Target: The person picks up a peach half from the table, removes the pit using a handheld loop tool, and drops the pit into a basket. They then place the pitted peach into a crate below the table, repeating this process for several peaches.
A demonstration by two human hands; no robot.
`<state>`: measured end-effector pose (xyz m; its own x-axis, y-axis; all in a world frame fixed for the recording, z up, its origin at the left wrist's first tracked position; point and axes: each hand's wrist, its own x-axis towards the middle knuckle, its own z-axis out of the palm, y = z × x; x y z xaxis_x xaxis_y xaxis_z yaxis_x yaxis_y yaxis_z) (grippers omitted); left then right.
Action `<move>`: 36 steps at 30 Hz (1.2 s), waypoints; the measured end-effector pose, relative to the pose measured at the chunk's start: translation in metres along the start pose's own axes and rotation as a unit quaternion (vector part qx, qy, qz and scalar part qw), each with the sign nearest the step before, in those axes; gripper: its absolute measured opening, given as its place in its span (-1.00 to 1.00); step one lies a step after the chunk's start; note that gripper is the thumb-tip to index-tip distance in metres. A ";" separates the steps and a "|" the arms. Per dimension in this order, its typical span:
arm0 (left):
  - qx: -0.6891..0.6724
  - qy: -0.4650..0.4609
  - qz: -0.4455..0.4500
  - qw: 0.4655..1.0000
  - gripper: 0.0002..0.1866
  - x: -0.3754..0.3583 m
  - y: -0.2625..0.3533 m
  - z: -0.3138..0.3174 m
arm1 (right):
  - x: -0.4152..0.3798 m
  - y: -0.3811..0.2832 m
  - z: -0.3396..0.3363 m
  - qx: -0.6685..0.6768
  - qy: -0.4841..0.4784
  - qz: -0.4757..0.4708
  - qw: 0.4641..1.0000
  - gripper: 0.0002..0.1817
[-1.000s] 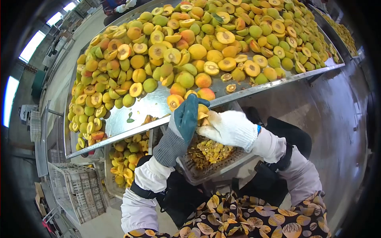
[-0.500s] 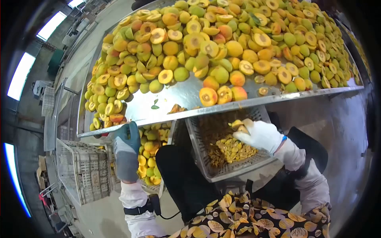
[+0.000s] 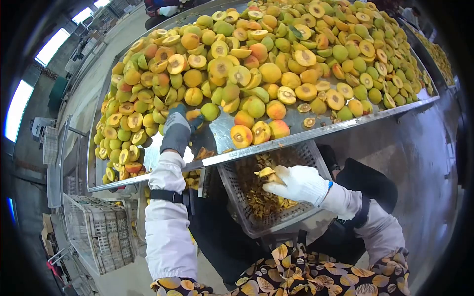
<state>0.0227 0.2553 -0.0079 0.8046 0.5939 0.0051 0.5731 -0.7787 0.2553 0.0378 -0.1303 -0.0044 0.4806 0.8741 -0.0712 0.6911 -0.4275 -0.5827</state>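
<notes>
My left hand (image 3: 177, 129), in a grey-and-blue glove, reaches over the metal table (image 3: 276, 145) to the near left of the fruit heap. Its fingers curl around an orange peach (image 3: 193, 115), partly hidden by the glove. Several peaches, whole and halved (image 3: 240, 136), lie on the bare metal to its right. My right hand (image 3: 299, 184), in a white glove, is above a plastic crate (image 3: 256, 228) of peelings and scraps. Its thumb and fingers pinch a yellow piece of fruit (image 3: 266, 172); anything else inside the grip is hidden.
Under the table's left part, another container of fruit (image 3: 192, 180) is mostly covered by my left arm. Stacked crates (image 3: 101, 232) stand on the floor at the left. Beyond the table's far edge, another person's white-gloved hand (image 3: 169, 10) shows. More fruit (image 3: 437, 56) lies at the far right.
My left hand has moved from the table's front edge up and forward to the heap and closed around a peach. My right hand has shifted slightly left and down, still pinching the yellow piece.
</notes>
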 end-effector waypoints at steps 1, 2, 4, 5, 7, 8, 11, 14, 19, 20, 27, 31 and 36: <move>0.018 0.021 0.037 0.999 -0.37 -0.007 -0.003 0.008 | 0.001 -0.004 -0.003 0.036 -0.015 0.025 0.999 -0.41; 0.034 0.042 0.075 0.996 -0.37 -0.013 -0.003 0.011 | 0.003 -0.008 -0.006 0.070 -0.028 0.050 0.996 -0.38; -0.114 0.008 0.020 0.993 -0.43 -0.021 0.002 0.013 | 0.007 -0.010 -0.015 0.257 -0.077 0.085 0.959 -0.39; -0.210 0.016 -0.004 0.978 -0.46 -0.033 0.004 0.015 | 0.007 -0.015 -0.025 0.411 -0.110 0.139 0.894 -0.45; -0.439 0.015 -0.020 0.898 -0.51 -0.075 0.028 0.011 | 0.004 -0.027 -0.037 0.615 -0.133 0.196 0.752 -0.45; -0.538 0.010 -0.006 0.843 -0.54 -0.100 0.058 0.006 | 0.000 -0.037 -0.049 0.657 -0.144 0.196 0.714 -0.40; -0.579 0.039 0.103 0.808 -0.58 -0.160 0.124 0.001 | -0.004 -0.041 -0.052 0.737 -0.151 0.146 0.643 -0.42; -0.546 0.013 0.152 0.824 -0.68 -0.168 0.136 0.013 | -0.001 -0.031 -0.045 0.607 -0.124 0.129 0.775 -0.40; -0.613 0.021 0.092 0.785 -0.54 -0.176 0.159 0.033 | -0.011 -0.029 -0.055 0.475 -0.084 0.167 0.860 -0.49; -0.637 0.022 0.076 0.766 -0.49 -0.178 0.164 0.033 | -0.012 -0.026 -0.054 0.409 -0.050 0.122 0.903 -0.52; -0.671 0.089 0.063 0.734 -0.40 -0.197 0.198 0.024 | -0.004 0.004 -0.012 0.090 0.166 -0.140 0.972 -0.58; -0.613 0.121 0.062 0.778 -0.39 -0.198 0.207 0.022 | -0.007 0.001 -0.023 0.479 -0.051 0.010 0.876 -0.45; -0.589 0.077 0.060 0.802 -0.44 -0.194 0.197 0.027 | -0.011 -0.008 -0.036 0.687 -0.160 0.178 0.686 -0.39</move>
<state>-0.0160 -0.0185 0.0148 0.7621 0.6174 0.1949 -0.1255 -0.1545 0.9800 0.0467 -0.1445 0.0298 0.1926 0.8710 -0.4520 -0.7065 -0.1965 -0.6798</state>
